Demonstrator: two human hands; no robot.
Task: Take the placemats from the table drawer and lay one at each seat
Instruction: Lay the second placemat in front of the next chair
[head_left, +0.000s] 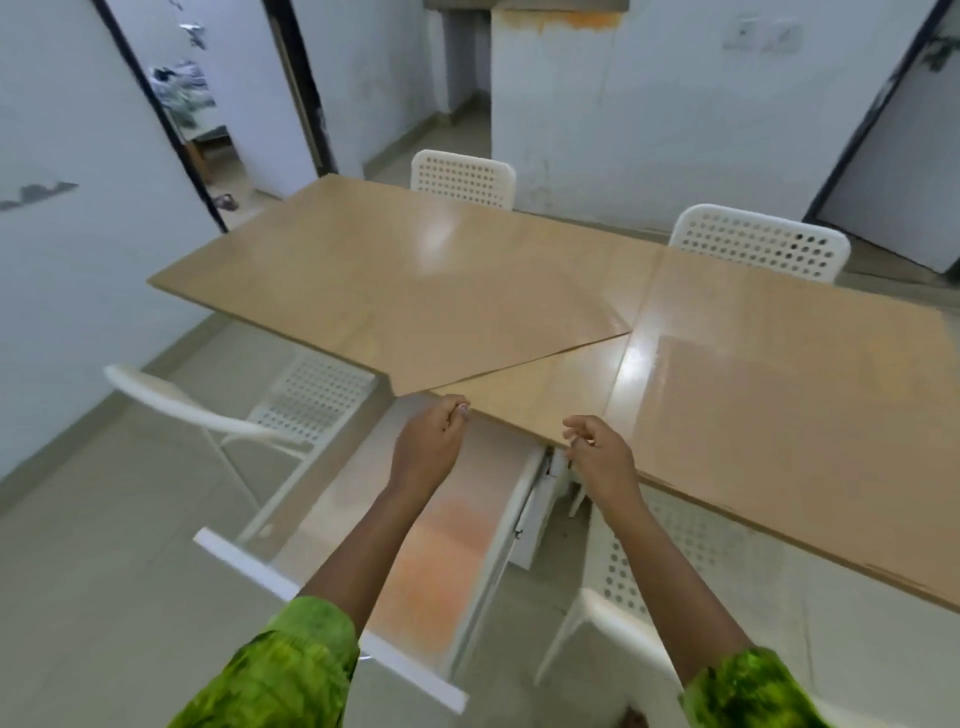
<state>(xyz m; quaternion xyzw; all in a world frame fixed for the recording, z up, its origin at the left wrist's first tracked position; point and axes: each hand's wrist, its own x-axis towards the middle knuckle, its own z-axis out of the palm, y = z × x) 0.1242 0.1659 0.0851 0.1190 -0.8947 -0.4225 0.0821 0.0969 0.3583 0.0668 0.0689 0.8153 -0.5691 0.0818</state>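
Observation:
The white table drawer (332, 613) is pulled out under the near edge of the wooden table (415, 291). A translucent, orange-tinted placemat (441, 551) lies in it and covers most of the drawer. My left hand (431, 447) is at the mat's far edge by the table edge, thumb and forefinger pinched on that edge. My right hand (602, 457) hovers at the drawer's far right corner, fingers curled but apart, holding nothing. Another translucent placemat (769, 426) lies flat on the right half of the table.
Four white perforated chairs surround the table: one at the near left (291, 410), one at the near right (639, 592) beside the drawer, and two on the far side (462, 176) (758, 244). An open doorway (208, 135) is at the far left.

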